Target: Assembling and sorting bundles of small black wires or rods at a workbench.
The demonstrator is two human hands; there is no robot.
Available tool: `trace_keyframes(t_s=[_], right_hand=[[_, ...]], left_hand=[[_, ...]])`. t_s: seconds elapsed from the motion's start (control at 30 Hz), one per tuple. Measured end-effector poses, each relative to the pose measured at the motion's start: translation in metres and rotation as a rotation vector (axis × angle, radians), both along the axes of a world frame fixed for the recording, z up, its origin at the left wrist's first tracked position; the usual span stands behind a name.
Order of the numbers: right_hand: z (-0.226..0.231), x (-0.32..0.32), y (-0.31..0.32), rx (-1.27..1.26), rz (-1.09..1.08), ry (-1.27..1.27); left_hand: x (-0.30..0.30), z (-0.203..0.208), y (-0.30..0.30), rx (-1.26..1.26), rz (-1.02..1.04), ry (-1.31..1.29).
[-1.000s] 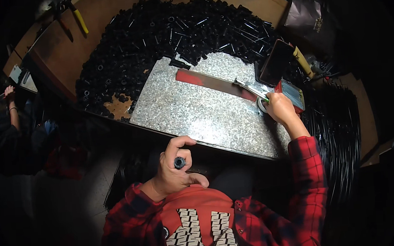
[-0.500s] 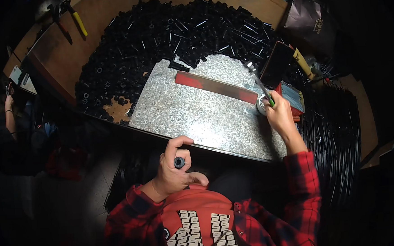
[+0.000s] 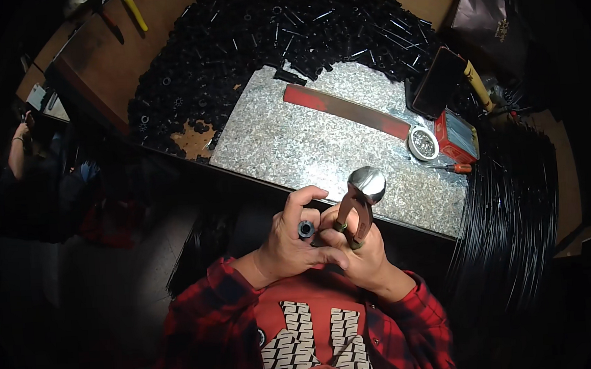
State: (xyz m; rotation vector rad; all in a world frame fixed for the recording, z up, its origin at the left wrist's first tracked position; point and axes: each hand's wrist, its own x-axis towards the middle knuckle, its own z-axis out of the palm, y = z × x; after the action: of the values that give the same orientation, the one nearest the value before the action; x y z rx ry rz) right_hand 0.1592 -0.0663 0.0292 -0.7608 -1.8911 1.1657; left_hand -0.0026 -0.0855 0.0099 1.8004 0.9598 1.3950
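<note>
My left hand [image 3: 289, 249] is closed around a short black tubular part [image 3: 305, 229], whose round open end points up. Its index finger arches over the top. Right beside it, my right hand [image 3: 368, 264] grips a pliers-like tool [image 3: 358, 214] with a rounded shiny metal head and two brown arms, green lower down. That head sticks up over the near edge of the speckled board [image 3: 259, 146]. The two hands meet at the fingers, which hide the lower end of the black part and whatever lies between them.
Behind the board rises a large heap of black parts [image 3: 234, 60]. On the board lie a red-brown bar [image 3: 345, 110] and a white cup [image 3: 423, 143] of small metal pieces. To the right are a red box [image 3: 456, 134], an orange-handled screwdriver [image 3: 458, 168], a phone [image 3: 440, 82] and black rods [image 3: 506, 205].
My right hand has come from the white cup, down and left to my left hand, bringing the tool with it. My left hand still holds the black part. The whole view has shifted slightly.
</note>
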Motion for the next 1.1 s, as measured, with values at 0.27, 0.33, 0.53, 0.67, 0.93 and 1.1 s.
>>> trace_keyframes(t_s=[0.27,0.33,0.53,0.67,0.93,1.1], right_hand=[[0.000,0.000,0.000,0.271,0.034,-0.104],[0.000,0.000,0.000,0.330,0.032,-0.146],[0.001,-0.004,-0.004,0.219,0.020,-0.085],[-0.001,-0.006,-0.006,0.212,-0.010,-0.089],[0.002,-0.009,-0.003,0.284,0.031,-0.137],[0.023,-0.017,-0.005,-0.179,-0.085,-0.150]], left_hand=[[0.001,0.003,-0.001,0.159,0.041,0.076],[0.000,0.002,-0.001,0.211,0.052,0.141],[0.001,-0.001,-0.004,0.126,0.040,0.052],[0.003,-0.008,-0.009,0.039,0.074,-0.056],[-0.007,-0.013,-0.008,-0.027,0.028,0.002],[-0.017,-0.014,-0.008,-0.117,-0.037,-0.157]])
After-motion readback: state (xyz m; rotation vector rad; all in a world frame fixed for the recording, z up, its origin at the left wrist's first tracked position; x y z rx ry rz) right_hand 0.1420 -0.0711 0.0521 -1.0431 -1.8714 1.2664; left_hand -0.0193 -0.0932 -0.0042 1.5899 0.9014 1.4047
